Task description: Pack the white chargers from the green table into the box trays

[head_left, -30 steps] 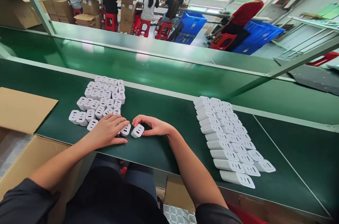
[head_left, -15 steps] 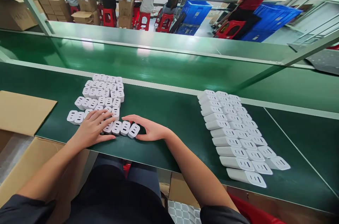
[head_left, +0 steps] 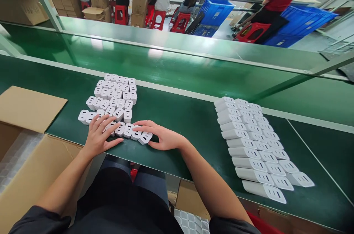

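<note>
White charger blocks with dark port slots stand in rows on the left part of the green work surface. My left hand is open over the left end of the nearest row, fingers spread, covering some blocks. At that row's right end, my right hand curls its thumb and fingers around the tilted end charger. Its index finger reaches across the neighbouring charger. Between the hands, a white charger shows its slots face up.
Longer white chargers lie in slanted columns on the right. An open cardboard box is at the left edge. Below the surface sits a tray of white pieces. Beyond the green partition, several people sit near blue crates.
The camera view has shifted, moving the scene rightward. My left hand's thumb and fingers sit farther apart, and my right index finger now lies over the row's end chargers.
</note>
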Demonstrator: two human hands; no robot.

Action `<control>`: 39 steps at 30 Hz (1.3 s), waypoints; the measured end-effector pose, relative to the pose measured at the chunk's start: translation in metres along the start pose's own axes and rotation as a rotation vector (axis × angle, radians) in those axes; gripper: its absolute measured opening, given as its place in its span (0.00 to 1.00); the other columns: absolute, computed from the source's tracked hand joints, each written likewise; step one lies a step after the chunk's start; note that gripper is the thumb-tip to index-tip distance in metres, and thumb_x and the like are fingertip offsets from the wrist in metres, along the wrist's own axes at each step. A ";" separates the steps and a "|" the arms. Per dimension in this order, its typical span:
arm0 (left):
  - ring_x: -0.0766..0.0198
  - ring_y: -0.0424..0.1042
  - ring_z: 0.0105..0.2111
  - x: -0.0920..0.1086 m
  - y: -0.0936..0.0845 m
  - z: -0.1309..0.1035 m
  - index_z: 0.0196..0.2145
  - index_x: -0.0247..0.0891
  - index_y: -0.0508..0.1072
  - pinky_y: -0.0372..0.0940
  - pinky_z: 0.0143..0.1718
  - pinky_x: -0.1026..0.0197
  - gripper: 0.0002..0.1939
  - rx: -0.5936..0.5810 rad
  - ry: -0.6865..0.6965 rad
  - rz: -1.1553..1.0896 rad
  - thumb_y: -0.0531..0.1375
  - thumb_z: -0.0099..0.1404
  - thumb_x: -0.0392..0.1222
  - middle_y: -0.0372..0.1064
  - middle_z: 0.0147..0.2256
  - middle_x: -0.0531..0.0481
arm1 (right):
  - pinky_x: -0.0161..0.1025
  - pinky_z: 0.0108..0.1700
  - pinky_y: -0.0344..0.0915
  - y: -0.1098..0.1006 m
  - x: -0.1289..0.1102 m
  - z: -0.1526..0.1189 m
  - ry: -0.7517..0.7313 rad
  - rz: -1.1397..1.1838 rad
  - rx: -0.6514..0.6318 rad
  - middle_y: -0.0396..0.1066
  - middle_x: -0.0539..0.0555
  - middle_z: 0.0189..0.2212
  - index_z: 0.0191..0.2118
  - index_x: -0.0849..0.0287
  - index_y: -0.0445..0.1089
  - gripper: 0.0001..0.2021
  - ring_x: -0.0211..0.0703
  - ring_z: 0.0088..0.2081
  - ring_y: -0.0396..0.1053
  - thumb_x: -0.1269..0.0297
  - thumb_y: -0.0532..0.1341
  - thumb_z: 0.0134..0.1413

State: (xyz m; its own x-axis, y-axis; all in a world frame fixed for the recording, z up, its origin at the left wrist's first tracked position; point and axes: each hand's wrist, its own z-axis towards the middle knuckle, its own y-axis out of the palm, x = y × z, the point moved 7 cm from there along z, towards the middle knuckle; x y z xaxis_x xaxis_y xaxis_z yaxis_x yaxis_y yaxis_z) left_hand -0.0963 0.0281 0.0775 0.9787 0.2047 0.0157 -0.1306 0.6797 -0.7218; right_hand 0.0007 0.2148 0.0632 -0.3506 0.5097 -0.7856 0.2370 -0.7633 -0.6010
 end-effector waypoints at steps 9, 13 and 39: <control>0.48 0.66 0.57 -0.010 0.001 -0.003 0.55 0.42 0.69 0.59 0.62 0.42 0.27 0.047 -0.097 -0.040 0.67 0.61 0.52 0.70 0.54 0.41 | 0.48 0.63 0.60 0.003 -0.005 0.000 0.081 -0.106 -0.008 0.61 0.59 0.57 0.65 0.52 0.60 0.33 0.50 0.58 0.62 0.72 0.62 0.54; 0.49 0.66 0.58 -0.008 0.003 -0.002 0.54 0.42 0.70 0.57 0.63 0.41 0.25 0.011 -0.097 -0.071 0.66 0.62 0.51 0.71 0.53 0.42 | 0.46 0.58 0.65 0.002 -0.009 -0.001 0.139 -0.158 -0.001 0.62 0.59 0.53 0.64 0.53 0.59 0.32 0.50 0.53 0.66 0.68 0.64 0.53; 0.60 0.75 0.44 0.074 0.026 -0.010 0.55 0.40 0.67 0.73 0.44 0.59 0.16 -0.116 -0.252 -0.590 0.55 0.70 0.40 0.72 0.46 0.43 | 0.48 0.48 0.72 -0.004 0.004 -0.060 0.515 -0.158 0.644 0.68 0.58 0.55 0.58 0.50 0.67 0.19 0.52 0.52 0.68 0.55 0.59 0.63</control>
State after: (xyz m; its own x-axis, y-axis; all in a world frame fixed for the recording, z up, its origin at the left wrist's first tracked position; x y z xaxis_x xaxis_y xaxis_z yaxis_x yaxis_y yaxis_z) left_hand -0.0261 0.0537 0.0526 0.8114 -0.0111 0.5843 0.4494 0.6511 -0.6117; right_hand 0.0527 0.2435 0.0534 0.1583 0.6279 -0.7620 -0.3981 -0.6657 -0.6312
